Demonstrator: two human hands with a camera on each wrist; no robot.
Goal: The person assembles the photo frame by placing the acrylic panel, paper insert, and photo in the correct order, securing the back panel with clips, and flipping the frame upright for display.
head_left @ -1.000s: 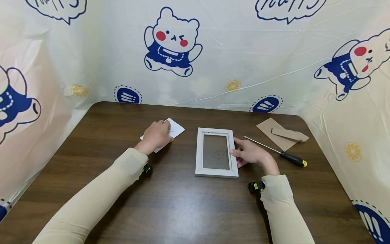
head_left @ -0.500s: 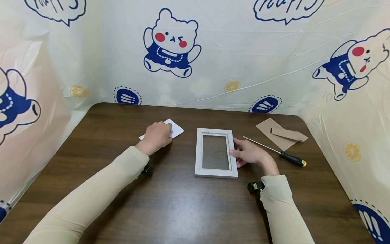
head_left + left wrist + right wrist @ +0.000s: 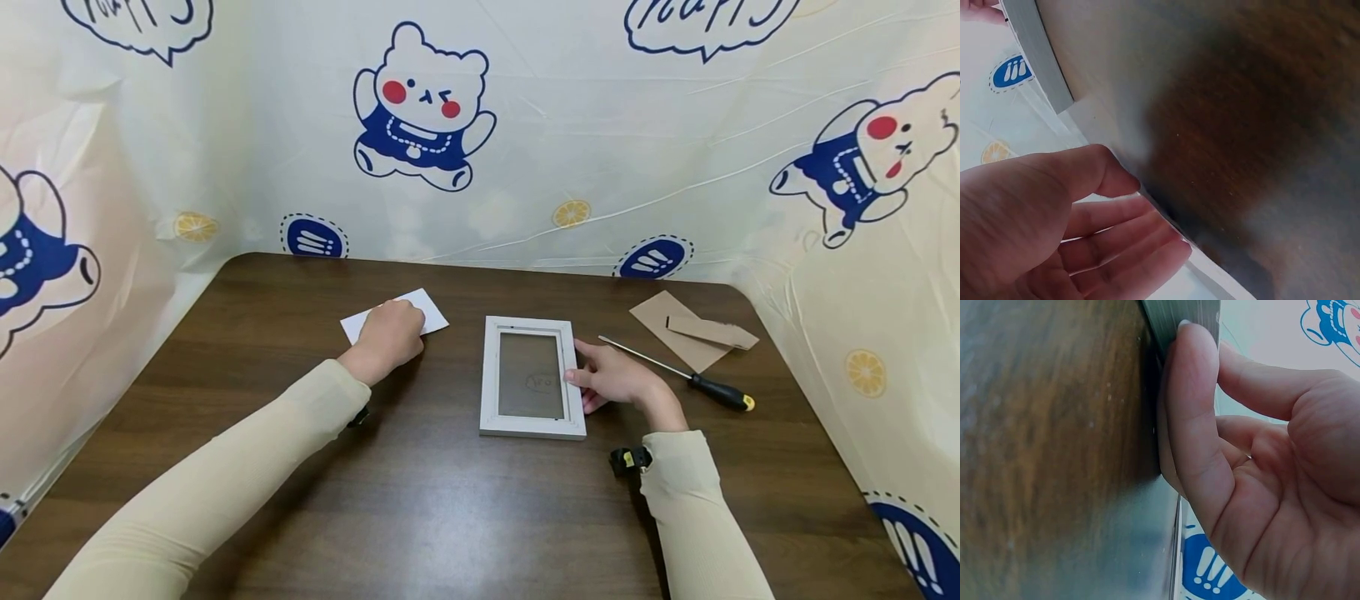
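Observation:
My left hand (image 3: 390, 335) is over a white paper card (image 3: 432, 312) on the tabletop, covering its near part. In the left wrist view, the thumb and curled fingers meet at the card's edge (image 3: 1213, 275), seemingly pinching it. A white picture frame (image 3: 491, 375) lies flat right of the card, with a dark, glassy-looking middle marked by a faint outline. My right hand (image 3: 618, 375) grips its right side, thumb over the top and fingers against the side. In the right wrist view, a fingertip presses the frame's grey-looking side (image 3: 1194, 311).
A screwdriver (image 3: 718, 392) with a black and yellow handle lies beyond the right hand. Behind it are a brown board (image 3: 656, 315) and a folded cardboard strip (image 3: 705, 330). The wooden table (image 3: 450, 525) ends at a printed cloth backdrop (image 3: 525, 167).
The white card has turned beneath the left hand, and its printed writing no longer shows. The left fingers have curled in more. The right hand and frame have stayed put.

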